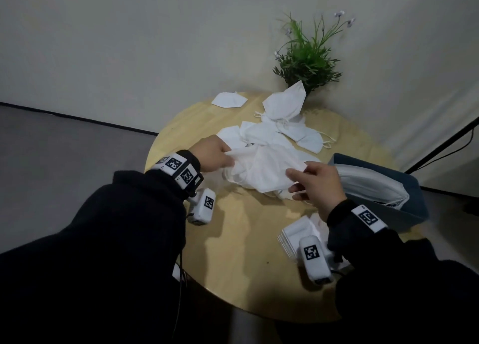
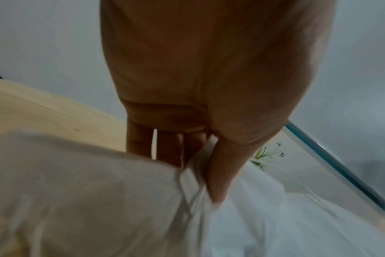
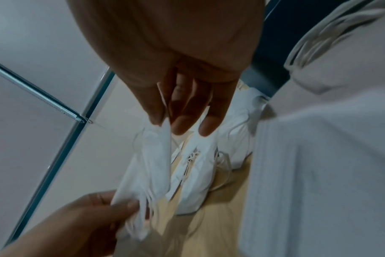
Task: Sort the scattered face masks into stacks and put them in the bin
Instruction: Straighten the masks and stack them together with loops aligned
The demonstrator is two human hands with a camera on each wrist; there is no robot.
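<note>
A: Status?

B: Partway. Bin (image 1: 388,214), just right of the right hand (image 1: 317,185), already has a stack (image 1: 373,185) in it. Second stack (image 1: 295,236) sits on the table (image 1: 246,253), just under the right wrist, not binned yet.

A: Hands?

B: Both pinching the same mask bundle (image 1: 261,170), which hangs between them over the table. Left hand (image 1: 212,153) has thumb and fingers (image 2: 218,173) curled on one end; right fingers (image 3: 211,114) clamp the other end.

A: Left to do?

B: Loose masks (image 1: 280,126) lie beyond the fingertips, toward the plant (image 1: 308,58). One mask (image 1: 229,100) lies apart at the far left edge.

A: Counts?

B: One bin, two stacks, one held bundle. Loose: roughly six or seven, overlapping, can't count exactly. Layers per stack unreadable.
</note>
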